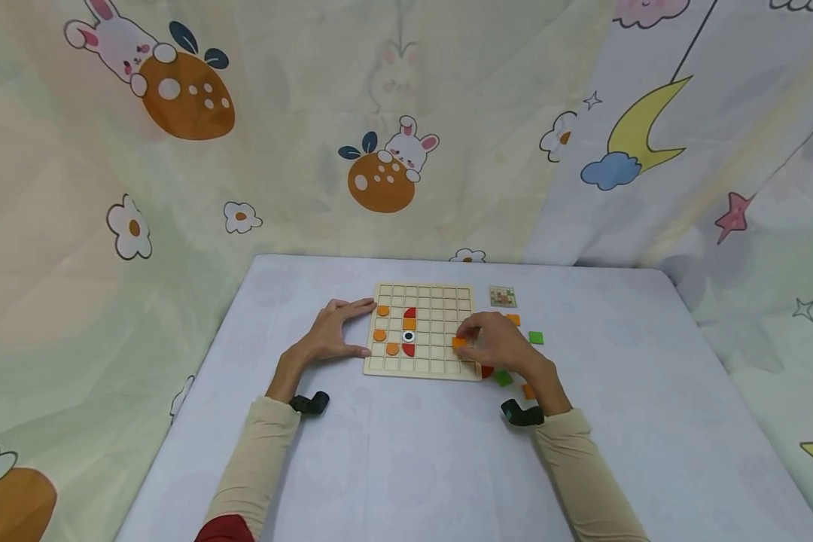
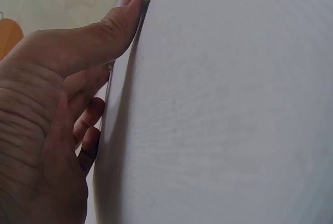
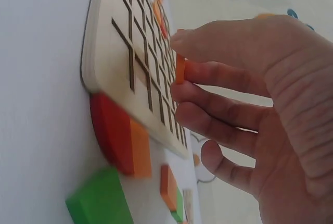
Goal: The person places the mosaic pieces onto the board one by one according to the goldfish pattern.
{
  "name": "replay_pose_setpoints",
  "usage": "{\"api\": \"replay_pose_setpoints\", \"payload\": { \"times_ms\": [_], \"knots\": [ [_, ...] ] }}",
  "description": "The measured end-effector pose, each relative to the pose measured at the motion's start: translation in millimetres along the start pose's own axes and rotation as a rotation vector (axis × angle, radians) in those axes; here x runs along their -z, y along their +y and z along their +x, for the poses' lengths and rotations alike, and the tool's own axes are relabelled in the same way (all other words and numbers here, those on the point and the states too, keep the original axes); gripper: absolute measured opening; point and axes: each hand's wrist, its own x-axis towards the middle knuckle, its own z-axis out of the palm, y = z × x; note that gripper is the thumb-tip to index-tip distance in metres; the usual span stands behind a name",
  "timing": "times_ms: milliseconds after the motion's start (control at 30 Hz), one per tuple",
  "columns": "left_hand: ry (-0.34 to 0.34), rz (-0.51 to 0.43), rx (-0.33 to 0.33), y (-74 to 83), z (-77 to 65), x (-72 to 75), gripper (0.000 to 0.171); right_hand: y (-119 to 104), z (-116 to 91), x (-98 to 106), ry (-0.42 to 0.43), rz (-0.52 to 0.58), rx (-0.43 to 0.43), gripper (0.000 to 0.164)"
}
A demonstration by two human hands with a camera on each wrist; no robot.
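A wooden grid board (image 1: 440, 331) lies on the table. On its left part sit several orange round pieces (image 1: 379, 335), two red quarter-round pieces (image 1: 409, 350), an orange square (image 1: 409, 324) and a white piece with a black dot (image 1: 409, 336). Against the board's left edge rests my left hand (image 1: 330, 330), thumb and fingers spread apart; in the left wrist view the thumb (image 2: 99, 39) touches that edge. Over the board's right side, my right hand (image 1: 497, 342) pinches an orange square tile (image 3: 180, 70) between thumb and fingers, held just above the grid.
Right of the board lie loose pieces: green tiles (image 1: 536, 338), orange tiles (image 1: 513, 320) and a red piece (image 3: 112, 133) close to the board's corner. A small patterned card (image 1: 503, 296) lies beyond them. A patterned cloth (image 1: 298, 150) hangs behind the white-covered table (image 1: 406, 467).
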Motion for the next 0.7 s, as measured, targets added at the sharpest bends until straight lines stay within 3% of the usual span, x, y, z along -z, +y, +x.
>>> {"api": "replay_pose_setpoints", "payload": {
  "times_ms": [267, 700],
  "knots": [
    [0.0, 0.012, 0.004, -2.8, 0.7, -1.7, 0.102, -9, 9, -15, 0.009, -0.006, 0.007, 0.024],
    [0.005, 0.011, 0.003, -1.5, 0.3, -0.8, 0.102, -17, 21, -34, 0.042, 0.039, 0.121, 0.023]
  ]
}}
